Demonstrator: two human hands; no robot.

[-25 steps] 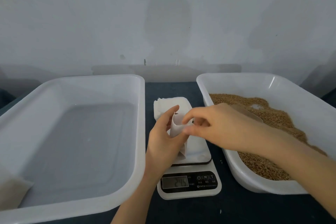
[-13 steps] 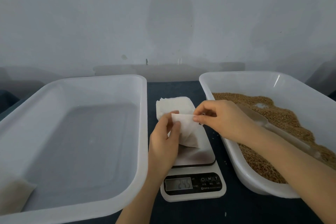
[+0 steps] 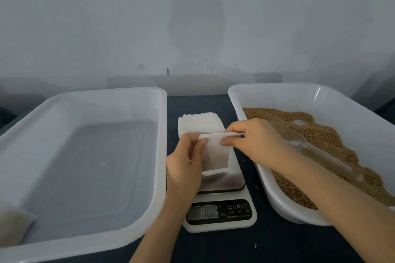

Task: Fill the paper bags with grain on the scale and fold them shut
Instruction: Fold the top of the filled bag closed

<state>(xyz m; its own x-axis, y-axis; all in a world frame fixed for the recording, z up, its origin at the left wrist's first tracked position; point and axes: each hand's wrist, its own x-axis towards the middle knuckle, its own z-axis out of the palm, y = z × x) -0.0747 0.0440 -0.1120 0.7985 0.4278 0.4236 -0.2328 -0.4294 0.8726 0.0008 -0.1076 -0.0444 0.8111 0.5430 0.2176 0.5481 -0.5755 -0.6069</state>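
Both hands pinched the top edge of the paper bag [image 3: 215, 153], your left hand [image 3: 184, 164] at one corner, your right hand [image 3: 258, 143] at the other, over the scale [image 3: 233, 179]. Since a second before, you had flattened the mouth into a fold and the reading had dropped, so the bag seemed partly lifted, closing nearly done

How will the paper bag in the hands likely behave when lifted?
Probably floppy: the paper bag looks thin and creased between the left hand and right hand. Likely light but bottom-heavy: a darker patch shows low inside.
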